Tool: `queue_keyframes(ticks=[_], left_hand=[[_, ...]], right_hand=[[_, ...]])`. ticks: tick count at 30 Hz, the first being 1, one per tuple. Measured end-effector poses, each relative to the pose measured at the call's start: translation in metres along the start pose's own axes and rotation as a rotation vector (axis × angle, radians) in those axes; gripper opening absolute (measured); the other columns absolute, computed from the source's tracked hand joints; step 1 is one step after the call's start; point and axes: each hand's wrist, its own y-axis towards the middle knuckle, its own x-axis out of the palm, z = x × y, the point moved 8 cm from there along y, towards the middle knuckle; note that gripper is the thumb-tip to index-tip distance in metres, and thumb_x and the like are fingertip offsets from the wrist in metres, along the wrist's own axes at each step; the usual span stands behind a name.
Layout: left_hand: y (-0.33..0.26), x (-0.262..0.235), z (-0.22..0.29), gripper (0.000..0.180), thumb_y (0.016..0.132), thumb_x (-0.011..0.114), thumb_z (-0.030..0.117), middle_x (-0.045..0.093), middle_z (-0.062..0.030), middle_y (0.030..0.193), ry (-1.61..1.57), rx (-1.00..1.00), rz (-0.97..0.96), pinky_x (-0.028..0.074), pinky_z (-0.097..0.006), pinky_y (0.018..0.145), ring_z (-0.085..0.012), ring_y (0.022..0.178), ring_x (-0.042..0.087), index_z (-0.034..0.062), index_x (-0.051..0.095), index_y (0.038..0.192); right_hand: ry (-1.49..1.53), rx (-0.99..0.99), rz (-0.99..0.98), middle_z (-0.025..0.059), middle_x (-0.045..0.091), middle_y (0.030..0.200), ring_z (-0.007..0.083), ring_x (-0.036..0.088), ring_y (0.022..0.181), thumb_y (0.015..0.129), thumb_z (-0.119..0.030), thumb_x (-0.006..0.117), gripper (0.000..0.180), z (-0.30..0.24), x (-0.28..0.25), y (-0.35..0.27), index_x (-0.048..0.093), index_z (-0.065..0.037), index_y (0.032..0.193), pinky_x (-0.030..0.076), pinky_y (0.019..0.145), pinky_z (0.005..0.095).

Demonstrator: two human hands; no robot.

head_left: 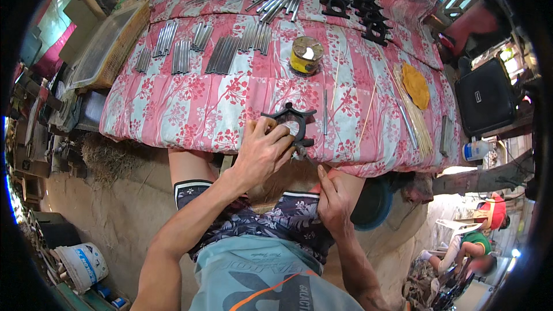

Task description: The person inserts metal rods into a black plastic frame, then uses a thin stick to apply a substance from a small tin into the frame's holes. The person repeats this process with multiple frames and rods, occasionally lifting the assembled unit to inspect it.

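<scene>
My left hand grips a black, star-like frame piece with curved arms at the table's near edge. Its fingers are bent around the piece's left side. Just below and to the right, my right hand is closed, with thumb and forefinger on a thin stick whose tip reaches the frame's lower end. A dark metal rod lies beside the frame. Farther back stands a yellow can with pale material on top. Several thin pale sticks lie to the right.
Short metal tubes lie in groups at left on the flowered cloth. More black frames and loose tubes are at the back. A stick bundle and yellow cloth lie right. Two people sit beyond, lower right.
</scene>
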Motion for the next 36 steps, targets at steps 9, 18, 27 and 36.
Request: queue_keyframes(ticks=[9, 18, 27, 36], left_hand=[[-0.003, 0.001, 0.001, 0.029, 0.082, 0.083, 0.023, 0.067, -0.0009, 0.111, -0.003, 0.009, -0.008, 0.04, -0.046, 0.093, -0.0266, 0.109, 0.055, 0.0106, 0.076, 0.107], [-0.003, 0.0, 0.001, 0.028, 0.083, 0.084, 0.023, 0.066, -0.0011, 0.112, 0.031, 0.022, 0.02, 0.041, -0.045, 0.092, -0.0268, 0.108, 0.056, 0.0109, 0.077, 0.107], [0.002, -0.023, -0.002, 0.038, 0.083, 0.084, 0.018, 0.057, -0.0182, 0.125, -0.072, -0.163, 0.042, 0.043, -0.05, 0.097, -0.0363, 0.117, 0.053, 0.008, 0.073, 0.118], [-0.016, -0.027, -0.031, 0.046, 0.092, 0.078, 0.017, 0.066, -0.0256, 0.117, -0.379, -0.618, 0.113, 0.047, -0.05, 0.093, -0.0428, 0.104, 0.064, -0.0041, 0.061, 0.129]], right_hand=[[-0.018, -0.017, 0.033, 0.0142, 0.057, 0.085, 0.0309, 0.061, 0.071, 0.089, 0.009, 0.067, 0.06, -0.003, -0.003, -0.001, 0.066, -0.009, 0.147, 0.053, 0.063, 0.0412], [-0.086, 0.08, 0.178, 0.0252, 0.069, 0.106, 0.0417, 0.068, 0.099, 0.101, -0.001, 0.061, 0.036, 0.007, -0.043, 0.018, 0.068, 0.002, 0.136, 0.054, 0.088, 0.0463], [-0.611, 0.492, 0.209, 0.0252, 0.062, 0.118, 0.0445, 0.062, 0.109, 0.1, -0.007, 0.058, 0.028, 0.162, -0.137, 0.065, 0.068, 0.006, 0.124, 0.049, 0.093, 0.0515], [-0.193, 0.081, 0.081, 0.0208, 0.065, 0.114, 0.0401, 0.062, 0.11, 0.094, -0.009, 0.064, 0.019, 0.059, -0.039, 0.121, 0.07, 0.003, 0.107, 0.047, 0.096, 0.0514]])
